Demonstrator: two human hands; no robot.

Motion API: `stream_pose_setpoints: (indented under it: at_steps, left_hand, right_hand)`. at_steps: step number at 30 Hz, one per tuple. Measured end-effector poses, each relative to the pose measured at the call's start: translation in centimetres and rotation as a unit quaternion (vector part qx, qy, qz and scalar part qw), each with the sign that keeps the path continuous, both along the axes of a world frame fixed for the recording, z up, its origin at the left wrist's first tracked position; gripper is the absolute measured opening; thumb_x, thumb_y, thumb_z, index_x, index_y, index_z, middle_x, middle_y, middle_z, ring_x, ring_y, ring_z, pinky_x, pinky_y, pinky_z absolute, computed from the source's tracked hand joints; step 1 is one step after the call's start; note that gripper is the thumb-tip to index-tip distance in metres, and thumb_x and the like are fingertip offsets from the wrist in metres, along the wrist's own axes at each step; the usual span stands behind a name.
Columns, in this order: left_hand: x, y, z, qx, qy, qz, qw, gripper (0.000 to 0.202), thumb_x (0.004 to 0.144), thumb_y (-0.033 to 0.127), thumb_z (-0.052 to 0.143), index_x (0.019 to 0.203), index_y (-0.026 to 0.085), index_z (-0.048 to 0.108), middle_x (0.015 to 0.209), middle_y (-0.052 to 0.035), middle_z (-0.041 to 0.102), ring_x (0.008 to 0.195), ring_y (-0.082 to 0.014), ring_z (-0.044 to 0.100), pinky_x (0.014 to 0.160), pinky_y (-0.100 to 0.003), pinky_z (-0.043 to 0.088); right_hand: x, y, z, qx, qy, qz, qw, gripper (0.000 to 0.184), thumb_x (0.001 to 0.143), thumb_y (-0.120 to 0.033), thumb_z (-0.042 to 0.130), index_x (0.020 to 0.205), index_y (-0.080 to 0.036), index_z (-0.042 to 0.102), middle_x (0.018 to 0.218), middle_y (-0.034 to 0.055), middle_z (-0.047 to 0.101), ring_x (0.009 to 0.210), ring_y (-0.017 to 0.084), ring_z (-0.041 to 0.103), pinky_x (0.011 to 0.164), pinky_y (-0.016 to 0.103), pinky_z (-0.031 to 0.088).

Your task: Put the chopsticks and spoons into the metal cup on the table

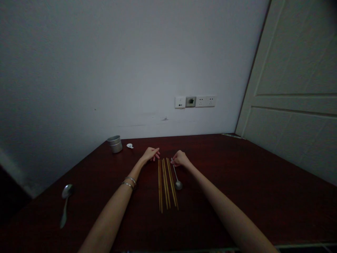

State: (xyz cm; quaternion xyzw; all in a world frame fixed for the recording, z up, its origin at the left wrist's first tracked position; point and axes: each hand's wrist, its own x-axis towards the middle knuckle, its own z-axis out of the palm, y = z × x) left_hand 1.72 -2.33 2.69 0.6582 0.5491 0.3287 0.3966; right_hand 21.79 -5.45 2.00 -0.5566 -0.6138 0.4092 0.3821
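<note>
Several wooden chopsticks (165,184) lie side by side on the dark red table, pointing away from me. Just right of them is a metal spoon (178,185), its bowl toward me. My right hand (180,158) pinches the far tip of the spoon's handle between its fingers. Left of the chopsticks' far ends, my left hand (151,154) hovers at or just above the table with its fingers loosely apart and nothing seen in them. Two bracelets circle the left wrist.
A second, larger spoon (67,190) lies at the table's left. Toward the back left stand a metal cup (115,144) and a small white piece (130,145). The wall behind carries sockets (205,101); a pale door (295,88) rises on the right.
</note>
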Motion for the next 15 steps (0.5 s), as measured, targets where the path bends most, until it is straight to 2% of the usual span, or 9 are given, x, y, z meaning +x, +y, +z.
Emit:
stream_pose_setpoints:
  at_steps: [3,7,15]
  left_hand:
    - [-0.08,0.02,-0.27,-0.007,0.002,0.008,1.000,0.045,0.078,0.050,0.043,0.075,0.008,0.059,0.058,-0.0068,0.064,0.029,-0.0053,0.041,0.033,-0.018,0.023]
    - [0.00,-0.19,-0.24,-0.016,0.007,0.018,1.000,0.047,0.077,0.052,0.043,0.076,0.008,0.059,0.059,-0.0067,0.064,0.030,-0.0051,0.042,0.033,-0.018,0.024]
    - [-0.13,-0.21,-0.62,-0.014,-0.002,0.018,1.000,0.045,0.078,0.049,0.043,0.075,0.007,0.059,0.058,-0.0052,0.063,0.032,-0.0047,0.042,0.033,-0.017,0.022]
  right_hand:
    - [-0.27,0.09,0.14,-0.008,-0.051,-0.016,0.999,0.022,0.038,-0.004,0.075,0.041,-0.015,0.056,0.033,-0.0017,0.052,0.045,0.016,0.061,0.046,0.018,0.048]
    - [-0.67,0.13,0.00,0.003,-0.092,-0.034,0.995,0.026,0.038,-0.003,0.074,0.037,-0.016,0.052,0.033,-0.0019,0.050,0.042,0.016,0.060,0.041,0.019,0.046]
    - [-0.76,-0.07,-0.25,0.027,-0.103,-0.031,0.994,0.027,0.041,-0.003,0.074,0.039,-0.016,0.051,0.034,-0.0019,0.050,0.028,0.013,0.051,0.029,0.018,0.038]
